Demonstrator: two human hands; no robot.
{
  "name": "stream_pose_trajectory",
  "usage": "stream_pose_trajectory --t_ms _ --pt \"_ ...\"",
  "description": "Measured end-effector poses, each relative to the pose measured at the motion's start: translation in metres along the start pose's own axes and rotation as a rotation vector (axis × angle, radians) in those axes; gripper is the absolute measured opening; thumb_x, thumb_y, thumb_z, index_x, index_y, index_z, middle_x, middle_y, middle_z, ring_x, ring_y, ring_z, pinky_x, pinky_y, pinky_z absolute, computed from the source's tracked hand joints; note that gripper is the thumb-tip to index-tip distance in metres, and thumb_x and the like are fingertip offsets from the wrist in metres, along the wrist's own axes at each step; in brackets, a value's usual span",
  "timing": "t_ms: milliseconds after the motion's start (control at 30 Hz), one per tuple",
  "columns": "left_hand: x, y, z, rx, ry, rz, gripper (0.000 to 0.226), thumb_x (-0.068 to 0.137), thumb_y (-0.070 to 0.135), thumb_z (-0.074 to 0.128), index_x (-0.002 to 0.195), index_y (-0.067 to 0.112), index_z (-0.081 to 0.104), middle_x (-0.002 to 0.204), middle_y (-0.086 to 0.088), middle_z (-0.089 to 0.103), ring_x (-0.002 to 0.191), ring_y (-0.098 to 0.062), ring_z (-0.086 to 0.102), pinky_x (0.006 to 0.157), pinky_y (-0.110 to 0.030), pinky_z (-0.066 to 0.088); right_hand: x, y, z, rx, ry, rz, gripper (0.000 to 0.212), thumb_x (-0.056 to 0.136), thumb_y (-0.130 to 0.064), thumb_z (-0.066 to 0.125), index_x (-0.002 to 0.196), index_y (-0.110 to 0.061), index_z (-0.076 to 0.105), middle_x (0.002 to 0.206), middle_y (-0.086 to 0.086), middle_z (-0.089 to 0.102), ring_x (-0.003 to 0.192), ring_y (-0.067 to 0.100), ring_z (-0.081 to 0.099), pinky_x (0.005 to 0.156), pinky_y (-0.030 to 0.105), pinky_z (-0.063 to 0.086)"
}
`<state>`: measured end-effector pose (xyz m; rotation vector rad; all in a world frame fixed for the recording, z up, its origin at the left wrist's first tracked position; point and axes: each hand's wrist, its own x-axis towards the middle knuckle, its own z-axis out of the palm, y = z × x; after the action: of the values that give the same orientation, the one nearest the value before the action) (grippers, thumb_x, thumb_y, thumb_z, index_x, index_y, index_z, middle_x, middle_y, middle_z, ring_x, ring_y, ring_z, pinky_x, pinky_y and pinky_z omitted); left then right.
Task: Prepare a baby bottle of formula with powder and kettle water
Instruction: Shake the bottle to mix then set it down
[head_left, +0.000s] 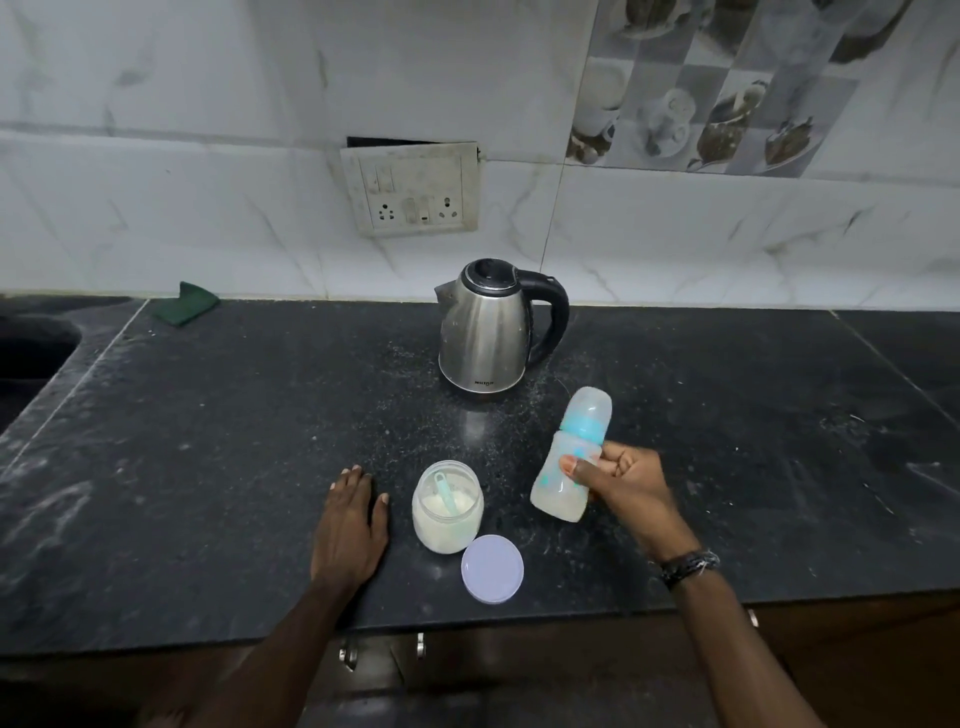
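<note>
Gripping the capped bottle (563, 465) tilted in right hand (626, 480), left hand (350, 525) flat, spread on counter (208, 467); shaking with a loose collar could leak.

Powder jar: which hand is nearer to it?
Left. The left hand lies flat on the counter just left of the powder jar, apart from it. The right hand is farther off to the jar's right, holding the baby bottle tilted.

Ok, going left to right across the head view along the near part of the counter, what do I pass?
Left hand flat on the counter → open powder jar with scoop inside → jar lid → baby bottle → right hand holding it.
</note>
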<state>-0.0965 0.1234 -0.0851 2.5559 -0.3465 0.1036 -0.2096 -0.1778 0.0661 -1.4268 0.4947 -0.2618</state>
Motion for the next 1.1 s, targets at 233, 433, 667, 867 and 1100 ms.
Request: stream_pose_trajectory --t_ms 233,433,667,867,1100 --pt "0.000 -0.003 0.002 0.006 -0.001 -0.001 0.055 0.099 0.035 0.041 0.133 -0.004 0.060 0.145 -0.026 0.053 0.139 -0.038 0.046 0.121 -0.046 0.030 0.002 0.002 0.007 0.003 0.041 0.051 0.026 0.085 -0.014 0.074 0.106 0.001 0.072 0.094 0.014 0.077 0.076 0.017 0.074 0.059 0.024 0.058" --pt "-0.001 -0.001 0.001 0.005 -0.001 -0.010 0.050 0.101 0.030 0.045 0.133 -0.005 0.059 0.146 -0.026 0.052 0.140 -0.038 0.045 0.121 -0.045 0.028 0.003 -0.001 0.013 0.051 0.079 0.032 0.024 0.085 -0.016 0.074 0.103 -0.001 0.072 0.093 0.013 0.077 0.072 0.015 0.072 0.058 0.023 0.057" --pt "-0.001 -0.002 0.002 0.004 -0.003 0.005 0.045 0.102 0.025 0.049 0.133 -0.006 0.058 0.145 -0.027 0.052 0.140 -0.039 0.045 0.121 -0.046 0.029 0.000 -0.007 0.014 0.074 0.060 0.006 0.021 0.089 -0.012 0.070 0.106 0.000 0.070 0.083 0.002 0.078 0.069 0.010 0.073 0.057 0.019 0.056" --pt "-0.002 -0.002 0.003 0.002 -0.002 -0.002 0.041 0.103 0.021 0.054 0.134 -0.006 0.058 0.146 -0.026 0.051 0.141 -0.038 0.044 0.122 -0.045 0.027 0.005 -0.009 0.005 0.237 0.231 -0.012 0.021 0.089 -0.022 0.070 0.105 -0.007 0.070 0.087 0.003 0.077 0.069 0.010 0.071 0.056 0.021 0.055" --pt "-0.001 0.001 0.000 0.003 -0.004 0.002 0.040 0.102 0.020 0.056 0.134 -0.005 0.058 0.148 -0.026 0.050 0.142 -0.038 0.043 0.121 -0.045 0.027 0.003 -0.010 0.006 0.183 0.176 -0.010 0.012 0.089 -0.018 0.071 0.098 -0.009 0.072 0.084 0.002 0.077 0.071 0.012 0.071 0.059 0.022 0.058"
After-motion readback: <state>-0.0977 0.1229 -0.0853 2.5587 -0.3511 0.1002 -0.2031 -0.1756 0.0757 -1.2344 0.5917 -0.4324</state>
